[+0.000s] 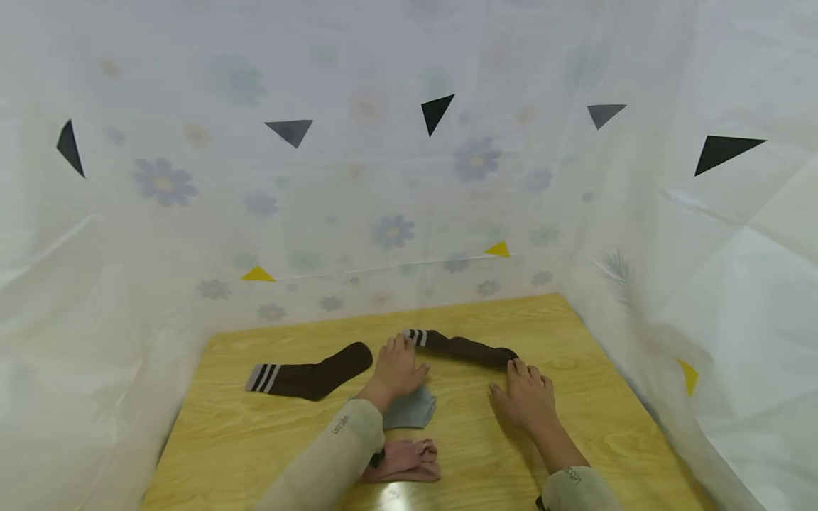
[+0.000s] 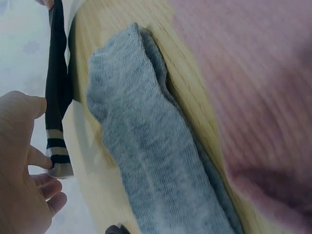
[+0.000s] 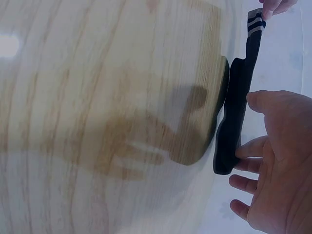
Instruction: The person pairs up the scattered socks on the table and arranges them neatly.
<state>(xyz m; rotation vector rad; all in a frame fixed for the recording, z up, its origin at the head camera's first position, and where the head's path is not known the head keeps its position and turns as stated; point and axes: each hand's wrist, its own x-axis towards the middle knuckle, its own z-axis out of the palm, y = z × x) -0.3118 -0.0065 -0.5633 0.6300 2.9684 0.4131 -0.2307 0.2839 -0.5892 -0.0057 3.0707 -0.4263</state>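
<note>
A dark brown sock [image 1: 469,349] with pale stripes at its cuff stretches across the far part of the table, somewhat bunched along its length. My left hand [image 1: 397,369] touches its striped cuff with the fingertips, thumb held apart. At the toe end, fingers of my right hand [image 3: 282,161] touch the sock, and the thumb stands away from it. To the left lies a matching brown sock [image 1: 313,375], flat, with its toe pointing right. A folded grey sock [image 2: 136,122] lies under my left wrist, partly hidden in the head view.
Nearer me is a folded pink sock-like piece [image 1: 409,460], partly covered by my left sleeve. The wooden table [image 1: 492,454] is bordered at the back and sides by white sheeting [image 1: 358,170] with flowers and triangular stickers.
</note>
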